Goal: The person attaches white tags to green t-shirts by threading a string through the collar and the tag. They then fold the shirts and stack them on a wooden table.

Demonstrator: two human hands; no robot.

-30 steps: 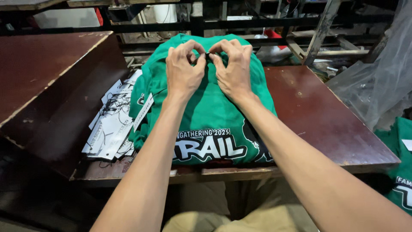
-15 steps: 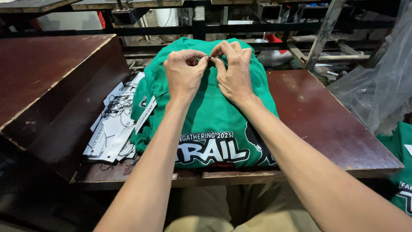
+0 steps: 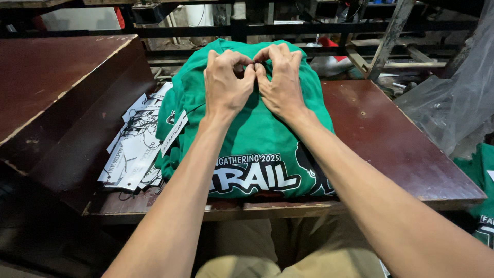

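A stack of folded green T-shirts with white and black print lies on a dark brown wooden table. My left hand and my right hand rest side by side on the far end of the top shirt, near its collar. The fingertips of both hands meet there and pinch a small dark item against the cloth; what it is cannot be made out. A white hang tag sticks out of the stack's left side.
A pile of white hang tags with strings lies left of the shirts. A raised brown board slopes at the left. Clear plastic sheeting hangs at the right. More green shirts sit low at the right. Metal framework runs behind.
Both hands stay at the collar end of the top shirt. Their fingertips have drawn closer together. The stack has not moved.
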